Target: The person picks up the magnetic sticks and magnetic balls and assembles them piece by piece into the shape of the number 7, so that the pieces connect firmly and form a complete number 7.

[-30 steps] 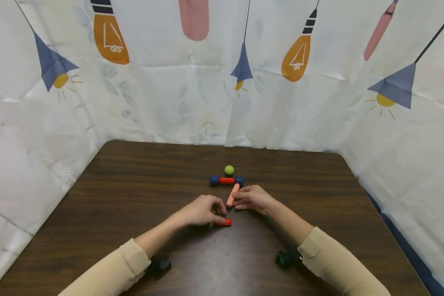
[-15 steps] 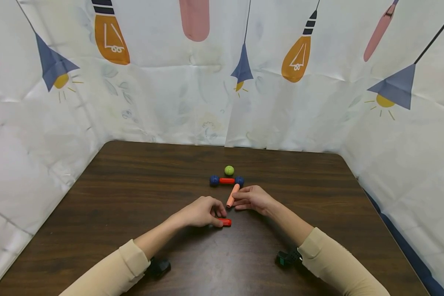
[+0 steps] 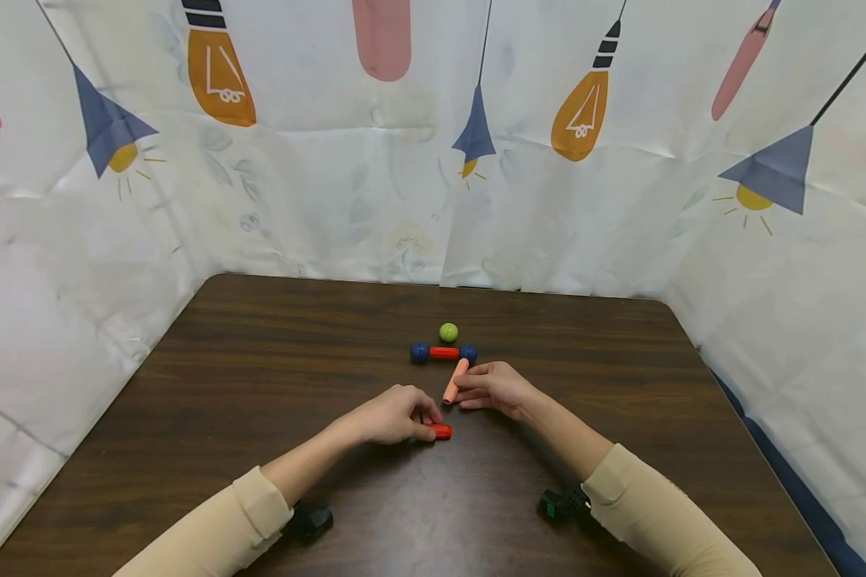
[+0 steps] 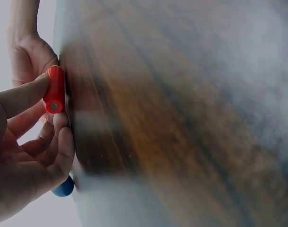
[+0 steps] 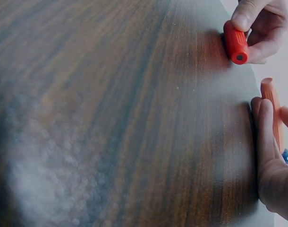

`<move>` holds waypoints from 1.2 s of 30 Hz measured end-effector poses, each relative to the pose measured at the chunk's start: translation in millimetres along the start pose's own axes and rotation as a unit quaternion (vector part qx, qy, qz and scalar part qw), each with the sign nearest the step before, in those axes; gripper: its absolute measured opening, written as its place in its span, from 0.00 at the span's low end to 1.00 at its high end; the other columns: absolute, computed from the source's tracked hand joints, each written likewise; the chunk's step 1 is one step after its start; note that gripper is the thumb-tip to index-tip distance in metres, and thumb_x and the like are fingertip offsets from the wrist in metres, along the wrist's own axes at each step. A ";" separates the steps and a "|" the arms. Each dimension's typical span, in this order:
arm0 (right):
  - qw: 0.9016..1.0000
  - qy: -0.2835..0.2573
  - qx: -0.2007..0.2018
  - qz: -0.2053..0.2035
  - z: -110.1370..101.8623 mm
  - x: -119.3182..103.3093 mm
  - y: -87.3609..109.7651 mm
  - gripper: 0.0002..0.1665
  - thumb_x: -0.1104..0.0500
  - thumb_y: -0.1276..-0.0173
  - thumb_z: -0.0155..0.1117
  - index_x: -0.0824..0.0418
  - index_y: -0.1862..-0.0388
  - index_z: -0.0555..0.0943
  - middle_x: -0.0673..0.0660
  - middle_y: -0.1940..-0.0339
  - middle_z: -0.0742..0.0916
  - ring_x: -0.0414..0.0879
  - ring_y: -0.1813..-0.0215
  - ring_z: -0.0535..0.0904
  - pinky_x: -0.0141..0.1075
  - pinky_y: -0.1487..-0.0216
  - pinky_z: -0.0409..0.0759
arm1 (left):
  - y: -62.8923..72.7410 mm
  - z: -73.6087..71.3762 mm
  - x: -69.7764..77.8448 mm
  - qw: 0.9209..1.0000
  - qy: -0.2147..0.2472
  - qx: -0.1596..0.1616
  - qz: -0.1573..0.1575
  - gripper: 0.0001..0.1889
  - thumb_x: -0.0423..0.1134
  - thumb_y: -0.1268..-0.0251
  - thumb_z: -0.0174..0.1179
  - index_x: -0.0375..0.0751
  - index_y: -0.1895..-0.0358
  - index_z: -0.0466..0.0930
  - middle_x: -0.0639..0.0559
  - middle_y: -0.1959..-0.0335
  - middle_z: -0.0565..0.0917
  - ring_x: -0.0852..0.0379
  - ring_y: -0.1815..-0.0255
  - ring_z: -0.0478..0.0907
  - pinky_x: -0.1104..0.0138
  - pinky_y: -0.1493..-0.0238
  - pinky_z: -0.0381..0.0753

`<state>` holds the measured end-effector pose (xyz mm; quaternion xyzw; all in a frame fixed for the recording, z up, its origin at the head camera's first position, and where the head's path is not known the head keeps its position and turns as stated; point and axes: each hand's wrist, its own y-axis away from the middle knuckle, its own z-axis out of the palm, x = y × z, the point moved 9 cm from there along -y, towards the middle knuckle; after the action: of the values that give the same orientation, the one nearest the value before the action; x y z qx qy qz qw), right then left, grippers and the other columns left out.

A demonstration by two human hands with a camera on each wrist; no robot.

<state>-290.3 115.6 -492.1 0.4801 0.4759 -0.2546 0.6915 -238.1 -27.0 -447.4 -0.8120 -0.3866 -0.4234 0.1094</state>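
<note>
Low over the middle of the table, my left hand (image 3: 397, 413) pinches a short red magnetic rod (image 4: 58, 85) between thumb and fingers. In the left wrist view a small metal disc shows in the rod's end. To the right, my right hand (image 3: 496, 389) holds a salmon-coloured rod (image 3: 455, 381) between thumb and fingers. The far end of that rod meets the right blue ball (image 3: 468, 353). A second red rod (image 3: 444, 353) lies crosswise between this ball and a left blue ball (image 3: 420, 353), forming a dumbbell shape.
A yellow-green ball (image 3: 448, 332) sits just behind the dumbbell shape. Dark wrist devices show under both forearms, the left one (image 3: 310, 522) close to the tabletop (image 3: 296, 344). A printed white curtain (image 3: 317, 200) stands around the table's back and sides.
My left thumb has drawn back a little to the left along the red rod, showing more of it. The right hand and the salmon-coloured rod have stayed in place.
</note>
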 end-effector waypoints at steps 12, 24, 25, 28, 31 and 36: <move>1.000 -0.001 -0.003 0.001 0.5 0.4 0.7 0.19 0.64 0.23 0.63 0.77 0.42 0.79 0.61 0.59 0.90 0.47 0.59 0.88 0.40 0.52 0.85 | 2.0 3.0 -1.1 0.999 0.045 -0.011 -0.010 0.04 0.35 0.29 0.67 0.41 0.56 0.87 0.56 0.70 0.84 0.58 0.69 0.78 0.66 0.65 0.77; 1.000 0.000 -0.005 0.003 -1.9 1.4 -1.5 0.18 0.63 0.23 0.63 0.77 0.43 0.79 0.61 0.59 0.90 0.47 0.58 0.89 0.40 0.52 0.85 | 1.4 4.1 -10.4 0.989 0.138 -0.013 -0.057 0.07 0.37 0.29 0.66 0.36 0.56 0.85 0.52 0.73 0.85 0.57 0.72 0.80 0.66 0.68 0.78; 1.000 -0.001 -0.005 0.004 -1.8 1.3 -1.6 0.18 0.63 0.23 0.63 0.76 0.43 0.79 0.61 0.59 0.90 0.47 0.59 0.89 0.40 0.52 0.85 | 1.5 3.8 -10.9 0.988 0.140 -0.011 -0.060 0.08 0.37 0.29 0.66 0.35 0.56 0.85 0.52 0.73 0.85 0.58 0.72 0.80 0.66 0.67 0.78; 1.000 -0.003 -0.005 0.004 -2.3 1.3 -2.0 0.18 0.63 0.23 0.63 0.76 0.43 0.79 0.61 0.60 0.90 0.47 0.59 0.89 0.40 0.53 0.85 | 1.2 2.6 -11.7 0.987 0.147 -0.004 -0.064 0.08 0.38 0.29 0.66 0.35 0.57 0.85 0.52 0.74 0.85 0.58 0.71 0.80 0.65 0.66 0.80; 1.000 -0.004 -0.005 0.005 -1.5 0.6 -1.6 0.18 0.63 0.23 0.63 0.76 0.42 0.79 0.61 0.59 0.90 0.47 0.59 0.89 0.39 0.53 0.85 | 1.1 2.1 -12.8 0.985 0.156 0.002 -0.068 0.08 0.37 0.30 0.65 0.34 0.58 0.84 0.53 0.74 0.84 0.59 0.71 0.80 0.65 0.65 0.81; 1.000 -0.002 -0.006 0.006 -0.7 0.6 -0.8 0.18 0.63 0.23 0.62 0.77 0.42 0.79 0.61 0.59 0.90 0.46 0.58 0.89 0.39 0.53 0.85 | 1.3 1.9 -14.7 0.980 0.180 0.014 -0.081 0.09 0.37 0.30 0.65 0.32 0.56 0.83 0.52 0.72 0.85 0.59 0.70 0.81 0.63 0.63 0.83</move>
<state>-291.0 116.0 -493.0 0.4780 0.4734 -0.2485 0.6969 -241.1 -34.8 -459.7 -0.6872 -0.4309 -0.5642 0.1543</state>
